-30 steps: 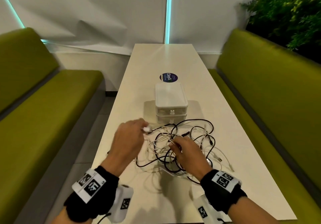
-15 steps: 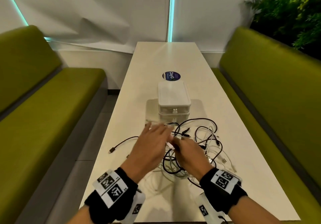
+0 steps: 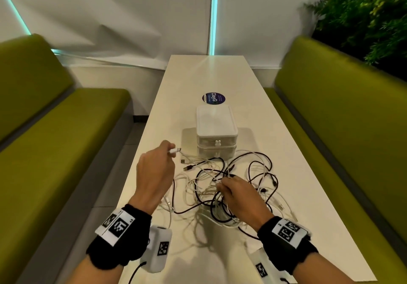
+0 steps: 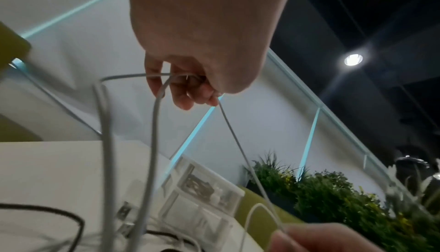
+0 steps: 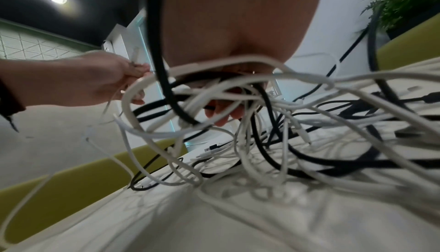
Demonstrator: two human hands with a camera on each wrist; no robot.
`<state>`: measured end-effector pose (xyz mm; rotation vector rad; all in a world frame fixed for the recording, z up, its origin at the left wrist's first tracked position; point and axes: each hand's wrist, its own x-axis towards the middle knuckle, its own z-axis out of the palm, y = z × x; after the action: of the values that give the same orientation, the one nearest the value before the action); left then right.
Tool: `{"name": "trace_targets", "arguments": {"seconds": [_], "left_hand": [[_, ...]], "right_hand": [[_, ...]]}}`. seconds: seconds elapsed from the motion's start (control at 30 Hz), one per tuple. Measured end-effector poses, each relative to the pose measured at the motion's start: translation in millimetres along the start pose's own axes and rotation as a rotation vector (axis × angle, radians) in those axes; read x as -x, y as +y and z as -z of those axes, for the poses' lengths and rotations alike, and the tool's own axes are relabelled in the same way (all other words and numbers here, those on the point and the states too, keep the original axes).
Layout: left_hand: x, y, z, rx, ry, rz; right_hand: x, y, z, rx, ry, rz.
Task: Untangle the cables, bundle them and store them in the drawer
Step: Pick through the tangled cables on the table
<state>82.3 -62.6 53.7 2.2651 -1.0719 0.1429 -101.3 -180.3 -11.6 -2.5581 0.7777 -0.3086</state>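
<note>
Pinching a white cable's plug end (image 3: 174,150), the left hand (image 3: 154,174) draws it up and left while the right hand (image 3: 239,197) grips the tangle (image 3: 222,186) on the table (image 3: 308,206) near the drawer box (image 3: 217,134). Pulling harder could tighten knots or drag everything left.

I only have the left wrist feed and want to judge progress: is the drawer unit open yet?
Observer: No. The head view shows both drawers of the drawer unit shut.
Operator: Which part of the white cable is the left hand on?
Observer: Its end. The left hand pinches the white cable just behind the plug.
Operator: And the right hand?
Observer: The right hand has its grip on strands inside the tangle of black and white cables.
</note>
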Motion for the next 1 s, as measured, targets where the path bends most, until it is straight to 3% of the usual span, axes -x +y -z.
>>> {"name": "trace_targets", "arguments": {"seconds": [0.07,0.2,0.3,0.37,0.47,0.6,0.77,1.0], "left_hand": [[0.8,-5.8,-7.2,-0.057,-0.007,-0.009],[16.6,12.8,-16.8,-0.121,-0.001,-0.227],[32.1,37.9,-21.2,-0.197,-0.145,-0.448],[37.5,40.6,-31.4,-0.261,-0.293,-0.508],[41.0,32.7,-41.4,-0.295,-0.421,-0.450],[36.7,25.1,-40.0,-0.133,-0.358,-0.428],[15.0,9.4,-20.4,0.005,-0.128,-0.307],[6.6,-5.7,-19.8,-0.060,-0.179,-0.214]], "right_hand": [[1.1,0.0,1.2,0.016,-0.005,0.010],[0.8,-4.1,0.0,0.058,-0.001,0.002],[0.8,-11.5,1.5,0.067,0.026,0.018],[1.6,-14.6,5.0,0.017,0.044,0.024],[3.0,-11.6,5.1,-0.028,0.072,0.025],[2.4,-5.1,-1.4,-0.008,0.060,0.012],[2.2,2.0,-0.3,-0.039,0.029,-0.006],[1.1,-4.0,3.9,-0.025,-0.018,0.026]]}}
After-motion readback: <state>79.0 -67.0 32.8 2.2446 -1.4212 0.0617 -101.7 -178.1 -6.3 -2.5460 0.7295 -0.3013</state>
